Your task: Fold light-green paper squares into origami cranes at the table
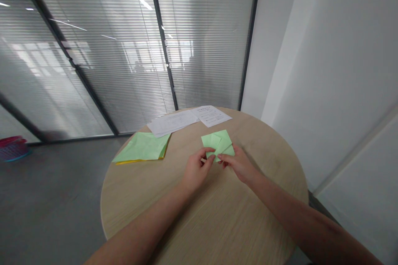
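Note:
A small folded light-green paper (218,142) lies on the round wooden table (174,198) near its middle. My left hand (196,169) pinches the paper's near edge with curled fingers. From the right, my right hand (238,162) pinches the same near edge, its fingertips meeting those of the left hand. Both forearms reach in from the bottom of the view.
A stack of green sheets over a yellow one (143,148) lies at the table's left rear. White printed papers (189,120) sit at the far edge. Glass partitions with blinds stand behind, a white wall on the right, a pink basket (12,147) on the floor far left.

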Available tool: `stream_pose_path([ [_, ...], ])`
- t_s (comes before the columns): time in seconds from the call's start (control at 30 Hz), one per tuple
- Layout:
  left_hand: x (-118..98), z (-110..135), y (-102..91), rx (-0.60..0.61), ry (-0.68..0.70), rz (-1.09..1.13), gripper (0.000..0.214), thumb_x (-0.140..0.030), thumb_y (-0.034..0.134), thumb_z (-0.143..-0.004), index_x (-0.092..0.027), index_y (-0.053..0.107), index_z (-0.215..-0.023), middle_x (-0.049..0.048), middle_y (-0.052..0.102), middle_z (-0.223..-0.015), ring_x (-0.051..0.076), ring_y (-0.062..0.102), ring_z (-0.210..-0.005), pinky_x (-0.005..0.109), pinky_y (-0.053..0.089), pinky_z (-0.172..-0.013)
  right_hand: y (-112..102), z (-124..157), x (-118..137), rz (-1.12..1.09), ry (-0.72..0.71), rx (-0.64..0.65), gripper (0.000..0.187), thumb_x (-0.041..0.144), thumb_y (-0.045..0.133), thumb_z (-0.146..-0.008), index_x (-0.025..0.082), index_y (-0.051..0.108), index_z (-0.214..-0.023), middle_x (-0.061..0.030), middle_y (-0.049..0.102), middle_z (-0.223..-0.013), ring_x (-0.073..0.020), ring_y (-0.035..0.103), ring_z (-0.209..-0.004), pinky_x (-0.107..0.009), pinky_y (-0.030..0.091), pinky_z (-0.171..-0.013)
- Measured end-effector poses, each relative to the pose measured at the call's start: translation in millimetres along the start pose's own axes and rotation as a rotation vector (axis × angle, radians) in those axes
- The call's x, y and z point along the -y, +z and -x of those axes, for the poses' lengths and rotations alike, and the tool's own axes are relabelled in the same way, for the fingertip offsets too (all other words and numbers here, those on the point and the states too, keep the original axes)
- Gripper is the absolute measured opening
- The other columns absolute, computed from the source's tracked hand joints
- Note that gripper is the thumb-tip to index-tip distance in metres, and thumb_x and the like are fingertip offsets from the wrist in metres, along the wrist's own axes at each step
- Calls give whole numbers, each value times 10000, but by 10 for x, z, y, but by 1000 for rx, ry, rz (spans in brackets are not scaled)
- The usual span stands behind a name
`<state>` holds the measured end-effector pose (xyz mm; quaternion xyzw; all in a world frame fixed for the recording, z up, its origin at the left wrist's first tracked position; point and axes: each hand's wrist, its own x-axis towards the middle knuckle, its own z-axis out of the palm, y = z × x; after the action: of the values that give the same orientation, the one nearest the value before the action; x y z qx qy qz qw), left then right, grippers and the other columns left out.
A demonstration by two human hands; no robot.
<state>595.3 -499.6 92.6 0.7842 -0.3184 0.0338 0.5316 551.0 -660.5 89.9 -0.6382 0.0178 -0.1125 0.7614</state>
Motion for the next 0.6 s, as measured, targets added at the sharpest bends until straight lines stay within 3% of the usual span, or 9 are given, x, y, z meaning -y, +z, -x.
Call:
stream_pose_path([
  [0.3, -30, -5, 9, -39, -12, -23, 275, -369, 544, -841, -187, 639, -1024, 12, 662, -825, 108, 517, -587, 231, 435, -559, 43, -18, -31, -97, 46, -31, 284, 332, 697, -671, 160, 624, -884, -54, 661, -765, -160, 598, -604, -254, 420, -501],
  [0.47, -8, -35, -6, -40, -43, 55, 275, -361, 572, -814, -180, 635, -1011, 20, 654, -828, 121, 536, -622, 232, 446, -559, 17, -40, -18, 13, 22, -59, 320, 477, 623, -738, 170, 649, -822, -91, 675, -788, -190, 604, -640, -270, 444, -486],
  [0.6, -29, -63, -51, -35, -80, 96, 283, -353, 591, -794, -169, 632, -1004, -6, 601, -717, 103, 499, -550, 220, 419, -518, -13, -41, -1, 39, 18, -51, 382, 546, 572, -771, 183, 654, -861, -109, 685, -870, -208, 612, -708, -289, 491, -513],
])
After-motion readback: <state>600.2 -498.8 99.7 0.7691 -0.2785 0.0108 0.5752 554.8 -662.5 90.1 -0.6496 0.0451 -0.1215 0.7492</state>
